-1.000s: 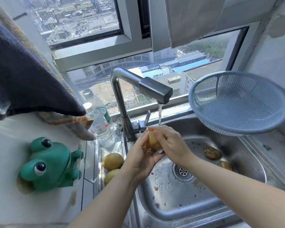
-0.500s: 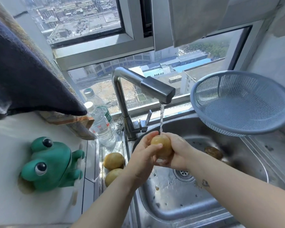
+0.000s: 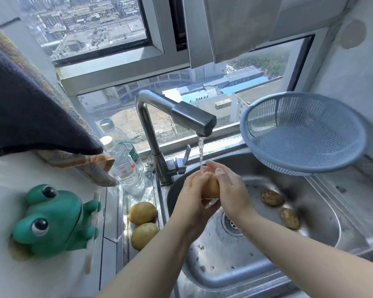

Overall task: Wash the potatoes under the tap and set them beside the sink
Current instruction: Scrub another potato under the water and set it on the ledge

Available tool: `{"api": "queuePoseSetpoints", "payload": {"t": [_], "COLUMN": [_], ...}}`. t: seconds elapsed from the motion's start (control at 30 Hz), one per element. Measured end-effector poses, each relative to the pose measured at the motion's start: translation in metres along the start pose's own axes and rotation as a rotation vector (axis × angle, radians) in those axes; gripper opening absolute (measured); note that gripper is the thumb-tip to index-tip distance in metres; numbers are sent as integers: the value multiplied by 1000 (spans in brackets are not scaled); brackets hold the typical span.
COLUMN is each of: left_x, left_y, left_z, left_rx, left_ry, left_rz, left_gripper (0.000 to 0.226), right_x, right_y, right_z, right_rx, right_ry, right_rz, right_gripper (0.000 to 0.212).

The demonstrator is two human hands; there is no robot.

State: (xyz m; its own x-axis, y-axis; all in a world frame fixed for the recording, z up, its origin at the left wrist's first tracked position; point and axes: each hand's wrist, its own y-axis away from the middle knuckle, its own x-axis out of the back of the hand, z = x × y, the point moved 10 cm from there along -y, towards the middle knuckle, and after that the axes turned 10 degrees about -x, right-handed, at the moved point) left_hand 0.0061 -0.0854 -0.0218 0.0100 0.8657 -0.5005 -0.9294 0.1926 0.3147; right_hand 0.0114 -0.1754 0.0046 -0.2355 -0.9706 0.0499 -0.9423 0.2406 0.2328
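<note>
Mid-wash. Potato (image 3: 210,187) held at centre frame, directly under the stream (image 3: 200,153) from the tap (image 3: 193,119) and above the sink (image 3: 256,261), so as to keep dirt and splash inside the bowl. Cupped from the left by the left hand (image 3: 192,198), fingers curled round its side. Clasped from the right by the right hand (image 3: 230,190), fingers curved against the skin, probably for rubbing. Both closed on it, neither spread wide.

Lower centre-left, just left of the sink: two clean potatoes (image 3: 142,212), touching, on the steel ledge (image 3: 125,211). Judged already washed and parked there out of the water. Right of centre, on the sink floor beyond the drain (image 3: 232,222): two dark potatoes (image 3: 272,197), near each other but apart, apparently unwashed and left in the bowl within easy reach. Roughly halfway, then: two done, one in hand, two to go.

Next, most likely: finish the rinse, carry left, set down beside the pair. Worth minding: wet, slippery skin, and a narrow ledge for round things, so easy to roll off.

Elsewhere: blue colander (image 3: 299,136) tilted at upper right, bottles (image 3: 125,166) behind the ledge, green frog (image 3: 52,220) at lower left.
</note>
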Motion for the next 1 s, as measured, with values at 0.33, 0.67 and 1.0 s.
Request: {"api": "queuePoseSetpoints", "payload": {"t": [0.33, 0.67, 1.0], "left_x": [14, 17, 27], "left_y": [0, 0, 1], "left_z": [8, 13, 12], "left_rx": [30, -33, 19], "left_ry": [45, -47, -7], "left_rz": [39, -26, 21], "left_gripper": [29, 32, 21], "right_x": [-15, -36, -49], "right_y": [-1, 3, 19], "right_z": [6, 13, 8], "right_rx": [-57, -263, -375], "right_ry": [-138, -293, -310], "right_rz": [-182, -435, -832], "right_gripper": [31, 32, 36]}}
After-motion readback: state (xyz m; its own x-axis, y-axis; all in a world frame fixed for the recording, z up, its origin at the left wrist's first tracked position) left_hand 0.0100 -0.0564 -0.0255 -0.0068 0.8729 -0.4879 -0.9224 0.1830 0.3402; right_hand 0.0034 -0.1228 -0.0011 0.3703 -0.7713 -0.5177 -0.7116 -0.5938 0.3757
